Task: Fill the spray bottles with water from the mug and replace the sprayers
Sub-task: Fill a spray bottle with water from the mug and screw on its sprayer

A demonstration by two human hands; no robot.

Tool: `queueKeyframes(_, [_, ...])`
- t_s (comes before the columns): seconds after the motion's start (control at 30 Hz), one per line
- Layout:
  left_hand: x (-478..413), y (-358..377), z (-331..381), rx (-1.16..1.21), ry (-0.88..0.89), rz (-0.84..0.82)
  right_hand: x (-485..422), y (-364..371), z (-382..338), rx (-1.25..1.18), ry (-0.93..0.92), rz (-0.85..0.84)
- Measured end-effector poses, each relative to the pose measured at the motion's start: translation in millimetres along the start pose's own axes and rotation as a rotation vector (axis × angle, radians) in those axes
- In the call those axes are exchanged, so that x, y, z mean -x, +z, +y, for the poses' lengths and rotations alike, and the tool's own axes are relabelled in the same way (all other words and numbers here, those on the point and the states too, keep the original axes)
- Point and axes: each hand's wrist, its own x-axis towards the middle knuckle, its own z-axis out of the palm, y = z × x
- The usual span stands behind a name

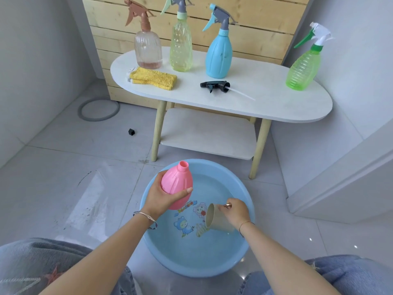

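Note:
My left hand grips a pink spray bottle with no sprayer on its open neck, held upright over the blue basin of water. My right hand holds a beige mug tipped on its side, its mouth facing left and dipped in the water. A black sprayer with a white tube lies loose on the white table. On the table stand a clear pink bottle, a yellow-green bottle, a blue bottle and a green bottle, all with sprayers on.
A folded yellow cloth lies on the table's left end. The table has a lower shelf and wooden legs. A grey ring and a small black cap lie on the tiled floor. My knees frame the basin.

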Motion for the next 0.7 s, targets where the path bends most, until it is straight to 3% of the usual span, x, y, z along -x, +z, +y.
queueKeyframes(0.4, [-4.3, -2.3, -6.9, -0.034, 0.000, 0.017, -4.5, 28.4, 15.0, 0.137, -0.013, -0.071])
queueKeyframes(0.53, [-4.6, -2.5, -7.0, -0.032, -0.001, 0.013, -3.8, 34.1, 15.2, 0.045, 0.005, -0.095])
queueKeyframes(0.7, [-3.9, -3.1, -5.5, -0.029, -0.006, 0.026, 0.4, 29.9, 14.6, -0.246, 0.107, -0.057])
